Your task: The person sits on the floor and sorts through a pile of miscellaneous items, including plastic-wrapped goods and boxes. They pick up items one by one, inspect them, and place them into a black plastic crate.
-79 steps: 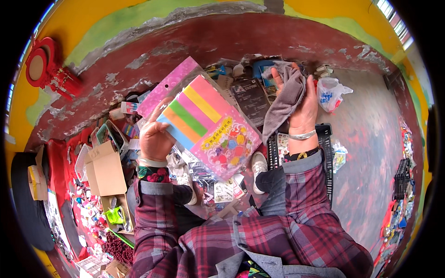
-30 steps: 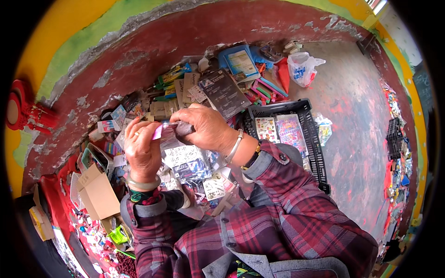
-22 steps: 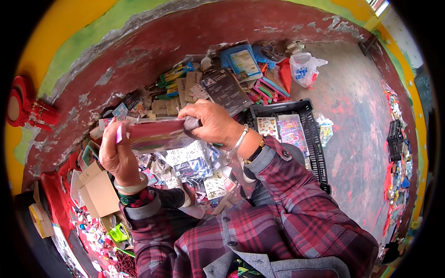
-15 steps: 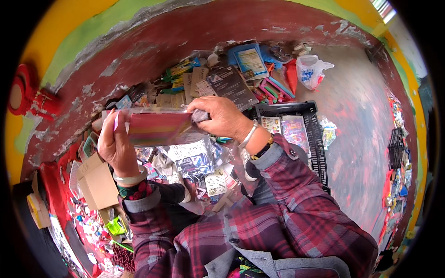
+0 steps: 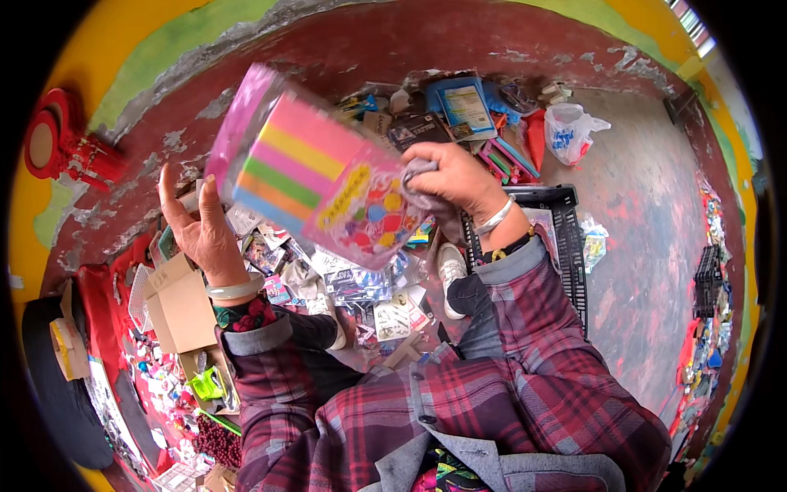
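one packet of striped coloured paper (image 5: pixel 316 176), seen tilted in the head view, is held up above the floor (image 5: pixel 639 205). its right edge is clamped in the fingers of the right hand (image 5: pixel 455 176), where a grey cloth (image 5: pixel 424 187) is also gripped. the left hand (image 5: pixel 211 246) is raised by the packet's left edge, fingers spread apart; whether contact is made cannot be told. a black crate (image 5: pixel 571 254) is partly hidden.

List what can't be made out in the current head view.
Head view, all:
Back of the striped packet: faces away.
Whether the left hand touches it: overlap, unclear.
Right hand's full grip: partly hidden by grey cloth.
Much of the black crate: behind the right forearm.
Scattered items at left: too small to identify.
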`<state>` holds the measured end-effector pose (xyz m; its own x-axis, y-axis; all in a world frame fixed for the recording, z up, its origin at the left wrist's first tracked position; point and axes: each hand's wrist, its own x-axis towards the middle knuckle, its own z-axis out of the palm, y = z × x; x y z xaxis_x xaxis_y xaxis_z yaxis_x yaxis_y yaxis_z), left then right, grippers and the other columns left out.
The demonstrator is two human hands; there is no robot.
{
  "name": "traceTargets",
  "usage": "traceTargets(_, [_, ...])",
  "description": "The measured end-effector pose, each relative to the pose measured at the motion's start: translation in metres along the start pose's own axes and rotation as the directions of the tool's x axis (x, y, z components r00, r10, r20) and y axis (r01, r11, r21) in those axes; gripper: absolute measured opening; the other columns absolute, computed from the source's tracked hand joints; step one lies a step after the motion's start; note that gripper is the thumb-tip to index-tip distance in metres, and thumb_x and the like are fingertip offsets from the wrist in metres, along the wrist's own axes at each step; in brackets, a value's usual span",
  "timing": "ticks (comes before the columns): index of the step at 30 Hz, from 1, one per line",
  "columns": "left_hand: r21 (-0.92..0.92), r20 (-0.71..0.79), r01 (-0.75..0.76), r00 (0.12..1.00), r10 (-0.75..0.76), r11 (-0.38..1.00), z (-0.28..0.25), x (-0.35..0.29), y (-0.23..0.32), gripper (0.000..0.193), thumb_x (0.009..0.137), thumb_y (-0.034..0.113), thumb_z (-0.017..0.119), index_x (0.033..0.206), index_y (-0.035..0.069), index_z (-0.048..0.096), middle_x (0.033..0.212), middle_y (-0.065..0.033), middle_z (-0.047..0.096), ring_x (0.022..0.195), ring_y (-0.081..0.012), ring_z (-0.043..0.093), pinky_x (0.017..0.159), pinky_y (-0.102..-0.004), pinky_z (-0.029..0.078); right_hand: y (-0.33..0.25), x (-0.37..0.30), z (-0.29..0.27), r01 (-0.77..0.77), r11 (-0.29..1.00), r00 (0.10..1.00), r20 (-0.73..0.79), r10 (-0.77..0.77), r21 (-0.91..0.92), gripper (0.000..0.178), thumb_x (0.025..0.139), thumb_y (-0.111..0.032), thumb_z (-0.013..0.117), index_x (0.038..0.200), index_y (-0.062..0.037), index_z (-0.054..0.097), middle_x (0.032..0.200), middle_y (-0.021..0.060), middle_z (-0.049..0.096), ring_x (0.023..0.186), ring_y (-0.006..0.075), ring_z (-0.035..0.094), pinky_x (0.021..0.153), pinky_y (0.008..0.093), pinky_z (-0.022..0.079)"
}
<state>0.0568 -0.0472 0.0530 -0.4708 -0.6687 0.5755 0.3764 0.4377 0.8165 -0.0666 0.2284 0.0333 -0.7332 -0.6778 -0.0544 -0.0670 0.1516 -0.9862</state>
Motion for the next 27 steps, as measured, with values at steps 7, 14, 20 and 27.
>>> traceTargets(7, [-0.618, 0.649, 0.743, 0.666, -0.367, 0.256, 0.013, -0.018, -0.024, 0.068, 0.087, 0.045, 0.053, 0.134, 0.001, 0.032, 0.134, -0.0125, 0.04, 0.121, -0.0232, 0.041, 0.101, -0.0348, 0.031, -0.008, -0.003, -0.007, -0.042, 0.808, 0.985, -0.112, 0.133, 0.588, 0.026, 0.075, -0.003, 0.06, 0.1, 0.0016, 0.058, 0.084, 0.0033, 0.061, 0.075, 0.0102, 0.059, 0.069, 0.0216, 0.046])
traceTargets(14, [-0.45, 0.716, 0.847, 0.532, -0.453, 0.282, 0.042, -0.061, -0.005, 0.044, 0.087, 0.023, 0.055, 0.122, -0.003, 0.045, 0.117, -0.0129, 0.054, 0.108, -0.0238, 0.053, 0.094, -0.0389, 0.041, 0.004, 0.004, 0.0, -0.1, 0.835, 0.987, -0.05, 0.151, 0.541, 0.026, 0.076, -0.001, 0.059, 0.102, 0.0, 0.057, 0.088, 0.0032, 0.062, 0.076, 0.0091, 0.059, 0.069, 0.0212, 0.047])
traceTargets(20, [-0.523, 0.687, 0.845, 0.497, -0.53, 0.115, 0.042, -0.058, -0.022, 0.024, 0.087, 0.01, 0.053, 0.108, -0.001, 0.054, 0.103, -0.0104, 0.06, 0.097, -0.0224, 0.058, 0.087, -0.0392, 0.047, 0.003, 0.005, 0.002, -0.073, 0.886, 0.988, -0.088, 0.127, 0.457, 0.017, 0.076, -0.004, 0.06, 0.091, 0.0017, 0.062, 0.082, 0.004, 0.063, 0.074, 0.0093, 0.058, 0.067, 0.0211, 0.046])
traceTargets(27, [-0.568, 0.704, 0.823, 0.496, -0.509, 0.016, 0.031, -0.046, -0.036, 0.034, 0.088, 0.013, 0.049, 0.118, -0.004, 0.047, 0.114, -0.0162, 0.057, 0.106, -0.0287, 0.055, 0.095, -0.0449, 0.042, -0.003, 0.003, -0.022, 0.175, 0.872, 0.916, -0.4, 0.026, 0.458, 0.017, 0.084, -0.01, 0.057, 0.098, -0.0001, 0.06, 0.082, 0.0061, 0.063, 0.07, 0.0144, 0.061, 0.065, 0.0244, 0.049])
